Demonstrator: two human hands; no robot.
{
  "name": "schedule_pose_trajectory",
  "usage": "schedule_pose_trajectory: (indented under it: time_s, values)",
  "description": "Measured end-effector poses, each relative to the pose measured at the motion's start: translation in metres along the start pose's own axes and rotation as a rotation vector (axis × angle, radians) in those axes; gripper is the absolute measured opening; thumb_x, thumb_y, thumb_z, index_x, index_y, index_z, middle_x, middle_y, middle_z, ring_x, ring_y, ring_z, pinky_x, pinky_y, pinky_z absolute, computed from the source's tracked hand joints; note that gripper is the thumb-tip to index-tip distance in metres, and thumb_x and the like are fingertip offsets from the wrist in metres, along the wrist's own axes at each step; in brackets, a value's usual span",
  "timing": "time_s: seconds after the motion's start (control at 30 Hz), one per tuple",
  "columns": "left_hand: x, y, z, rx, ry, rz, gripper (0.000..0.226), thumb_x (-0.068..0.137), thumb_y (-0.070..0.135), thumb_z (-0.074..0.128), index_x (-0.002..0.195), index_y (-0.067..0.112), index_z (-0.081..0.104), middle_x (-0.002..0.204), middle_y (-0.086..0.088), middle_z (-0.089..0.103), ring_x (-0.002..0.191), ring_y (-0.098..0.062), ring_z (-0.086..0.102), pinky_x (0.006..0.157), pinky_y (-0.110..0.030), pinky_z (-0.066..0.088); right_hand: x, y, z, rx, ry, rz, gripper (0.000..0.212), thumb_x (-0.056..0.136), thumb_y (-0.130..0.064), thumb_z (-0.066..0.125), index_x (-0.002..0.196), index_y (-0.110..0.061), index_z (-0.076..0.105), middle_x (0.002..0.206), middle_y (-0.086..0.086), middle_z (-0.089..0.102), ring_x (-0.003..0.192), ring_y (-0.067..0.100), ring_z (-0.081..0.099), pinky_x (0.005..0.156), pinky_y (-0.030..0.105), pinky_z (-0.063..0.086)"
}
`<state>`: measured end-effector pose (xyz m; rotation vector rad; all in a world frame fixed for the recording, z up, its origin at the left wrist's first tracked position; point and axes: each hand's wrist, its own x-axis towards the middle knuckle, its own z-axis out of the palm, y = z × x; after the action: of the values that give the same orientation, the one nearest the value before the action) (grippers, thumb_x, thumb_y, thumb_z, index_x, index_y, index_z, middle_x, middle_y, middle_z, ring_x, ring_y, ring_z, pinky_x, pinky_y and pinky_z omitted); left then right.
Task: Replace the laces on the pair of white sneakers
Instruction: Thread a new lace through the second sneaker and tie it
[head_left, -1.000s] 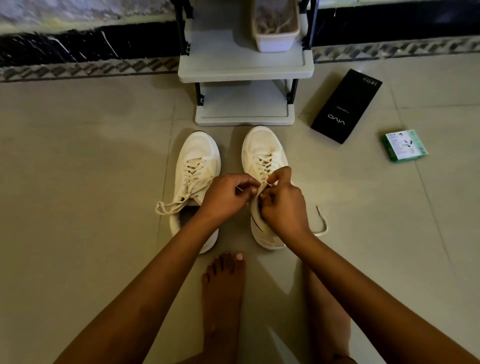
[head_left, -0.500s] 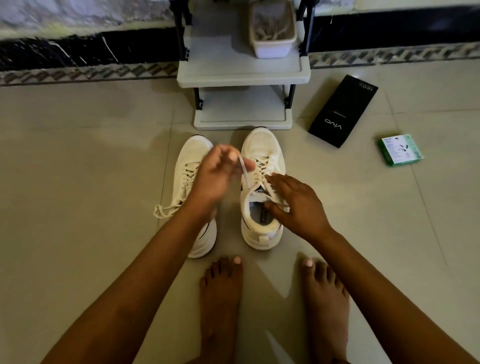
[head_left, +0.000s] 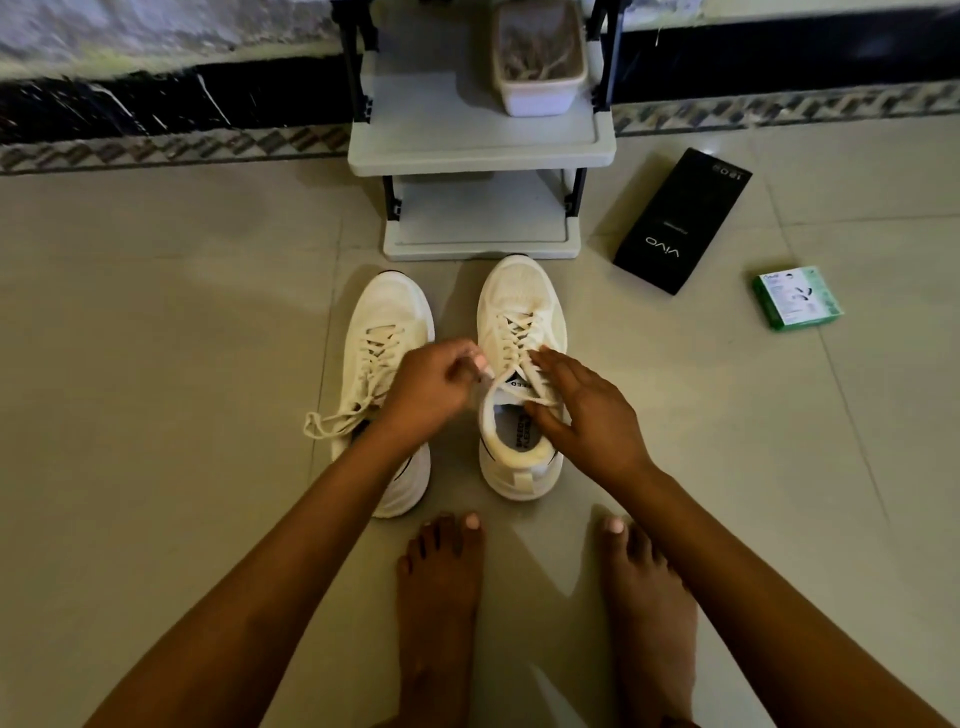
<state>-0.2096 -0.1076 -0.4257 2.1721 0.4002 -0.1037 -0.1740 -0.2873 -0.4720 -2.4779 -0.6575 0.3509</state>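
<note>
- Nearest me: two bare feet on the tiled floor (head_left: 156, 364), left foot (head_left: 441, 587) and right foot (head_left: 647, 597), toes pointing fwd.
- Both forearms reach fwd over the feet to the shoes.
- L hand (head_left: 428, 387) sits between the two sneakers, fingers curled, pinching the lace end (head_left: 483, 364) of the right sneaker betw. thumb and fingertips.
- R hand (head_left: 582, 410) lies over the right sneaker (head_left: 522, 379) by the collar, fingers spread, mostly straight; thumb presses a lace strand across the opening. Can't tell if any finger hooks the strand.
- Right sneaker: on floor, toe away from me, still laced lower down, top loosened.
- Left sneaker (head_left: 387, 364): just beside it, parallel, still laced; loose lace ends (head_left: 332, 421) trail off its outer side onto the floor.
- Farther: grey two-tier shelf rack (head_left: 478, 150) right beyond the toes, w/ a white tub (head_left: 540, 62) on the upper tier.
- To the right: black box (head_left: 683, 221) marked "vivo", flat on floor; small green box (head_left: 797, 296) past it, apart.
- Back: dark patterned skirting along the wall.
</note>
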Motion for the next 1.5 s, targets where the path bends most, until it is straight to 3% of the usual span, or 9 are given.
schedule_pose_trajectory:
  time_s: [0.1,0.17,0.4,0.57,0.77,0.97,1.13,1.33,1.5]
  values:
    - [0.007,0.019,-0.039,-0.822,0.130,-0.217,0.024,0.097,0.010,0.043,0.078,0.015,0.056,0.064,0.005,0.052,0.053,-0.007,0.045,0.054,-0.019,0.042,-0.001,0.000,0.001,-0.005,0.008,-0.014,0.063,0.087,-0.054,0.039,0.141,-0.022,0.041,0.144,0.001,0.046,0.124,0.023,0.051,0.096,0.034,0.043]
    - [0.011,0.019,-0.063,-0.982,0.204,-0.135,0.023,0.098,0.010,0.041,0.079,0.013,0.052,0.062,0.008,0.052,0.048,-0.004,0.039,0.051,-0.019,0.041,0.000,-0.001,0.002,-0.002,0.015,-0.026,0.064,0.087,-0.056,0.037,0.140,-0.021,0.042,0.143,0.002,0.047,0.123,0.024,0.052,0.095,0.035,0.044]
    - [0.002,-0.002,-0.034,0.122,0.127,0.004,0.021,0.095,0.026,0.053,0.115,0.020,0.056,0.067,0.007,0.048,0.059,-0.008,0.045,0.058,-0.026,0.036,-0.003,-0.005,0.003,0.043,0.059,0.032,0.054,0.089,-0.047,0.055,0.132,-0.014,0.045,0.130,0.002,0.054,0.104,0.023,0.060,0.077,0.032,0.048]
    - [0.003,0.001,-0.003,0.465,-0.094,0.145,0.034,0.090,0.041,0.057,0.119,0.024,0.058,0.114,-0.003,0.063,0.100,-0.022,0.058,0.079,-0.030,0.044,0.003,-0.002,-0.006,0.225,0.077,0.081,0.034,0.083,-0.046,0.064,0.092,-0.015,0.052,0.112,0.003,0.059,0.092,0.026,0.061,0.074,0.044,0.053]
    - [0.008,-0.007,-0.010,0.329,-0.105,0.148,0.011,0.090,0.025,0.060,0.084,0.016,0.063,0.080,0.002,0.061,0.081,-0.020,0.058,0.071,-0.030,0.043,0.007,-0.004,-0.006,0.218,0.040,0.051,0.027,0.086,-0.035,0.064,0.087,-0.009,0.055,0.121,0.007,0.056,0.095,0.027,0.059,0.078,0.043,0.052]
    - [0.000,-0.014,-0.015,0.025,0.017,-0.038,0.004,0.090,0.018,0.061,0.088,0.014,0.063,0.075,0.007,0.061,0.071,-0.009,0.056,0.058,-0.013,0.041,0.006,-0.006,0.000,0.323,0.043,0.083,0.016,0.090,-0.024,0.061,0.089,-0.009,0.059,0.123,0.007,0.058,0.101,0.023,0.059,0.084,0.031,0.049]
    - [0.000,-0.012,-0.009,0.145,-0.103,-0.037,0.026,0.084,0.035,0.068,0.105,0.020,0.063,0.101,-0.003,0.067,0.091,-0.020,0.063,0.078,-0.038,0.055,0.010,-0.012,-0.006,0.384,0.004,0.166,0.017,0.090,-0.019,0.060,0.075,-0.014,0.052,0.117,0.008,0.061,0.099,0.027,0.059,0.089,0.041,0.047]
    - [0.003,-0.009,0.001,0.401,-0.061,-0.008,0.028,0.087,0.038,0.063,0.110,0.021,0.065,0.112,-0.001,0.067,0.103,-0.023,0.061,0.086,-0.035,0.049,0.014,-0.009,-0.013,0.996,-0.090,0.457,0.027,0.093,-0.010,0.056,0.066,-0.010,0.053,0.125,0.002,0.058,0.112,0.023,0.058,0.094,0.035,0.050]
    - [0.002,-0.005,-0.004,0.433,-0.118,-0.013,0.037,0.088,0.041,0.061,0.118,0.019,0.062,0.120,-0.003,0.064,0.107,-0.022,0.059,0.088,-0.033,0.046,0.012,-0.008,-0.031,0.626,-0.253,0.407,0.030,0.096,-0.036,0.050,0.079,-0.014,0.062,0.093,0.004,0.061,0.088,0.017,0.054,0.085,0.030,0.043]
